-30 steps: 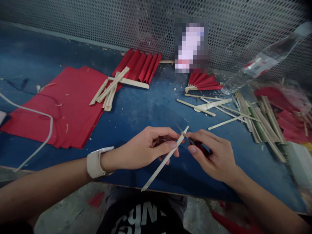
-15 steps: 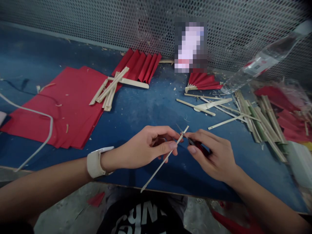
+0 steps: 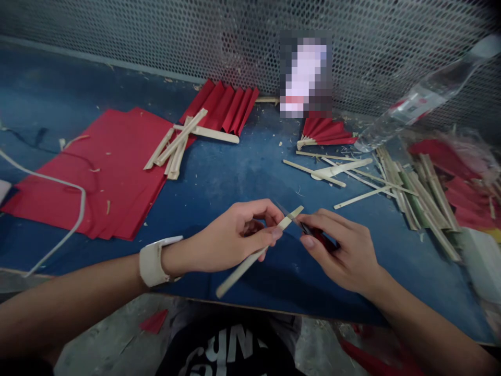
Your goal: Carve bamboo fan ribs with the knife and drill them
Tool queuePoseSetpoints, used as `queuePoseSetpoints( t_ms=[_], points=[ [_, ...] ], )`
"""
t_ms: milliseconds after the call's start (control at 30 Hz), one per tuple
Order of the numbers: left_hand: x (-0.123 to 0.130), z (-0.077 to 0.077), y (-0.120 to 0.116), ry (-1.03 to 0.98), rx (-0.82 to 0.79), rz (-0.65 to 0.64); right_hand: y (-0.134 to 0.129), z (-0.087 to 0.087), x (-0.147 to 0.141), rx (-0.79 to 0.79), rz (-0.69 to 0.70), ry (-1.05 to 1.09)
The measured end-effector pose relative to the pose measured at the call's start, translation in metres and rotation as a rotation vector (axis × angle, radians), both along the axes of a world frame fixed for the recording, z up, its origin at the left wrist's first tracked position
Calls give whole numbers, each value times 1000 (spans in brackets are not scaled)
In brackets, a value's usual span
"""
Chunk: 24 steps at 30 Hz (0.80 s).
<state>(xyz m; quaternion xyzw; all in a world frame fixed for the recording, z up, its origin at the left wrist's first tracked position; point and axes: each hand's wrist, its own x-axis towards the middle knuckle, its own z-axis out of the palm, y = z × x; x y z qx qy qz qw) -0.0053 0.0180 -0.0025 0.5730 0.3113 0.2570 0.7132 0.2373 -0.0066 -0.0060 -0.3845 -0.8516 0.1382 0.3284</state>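
One pale strip [image 3: 241,270], pinched in left hand [image 3: 239,236], ends protruding

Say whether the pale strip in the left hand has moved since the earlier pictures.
Yes: judged against the front edge of the blue table, the near end of the pale strip has shifted to the left in the picture.
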Motion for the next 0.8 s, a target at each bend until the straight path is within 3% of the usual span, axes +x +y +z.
queuePoseSetpoints(
  t_ms=[133, 333, 800],
  points=[
    [1, 2, -3, -1, -77, -2, 0, -1, 1, -1, 47, -44],
    [-1, 1, -4, 55, 76, -99, 1, -4, -1, -7, 82, -80],
    [0, 1, -1, -20, -162, -158, 0, -6, 2, 30, 81, -56]
  ],
)
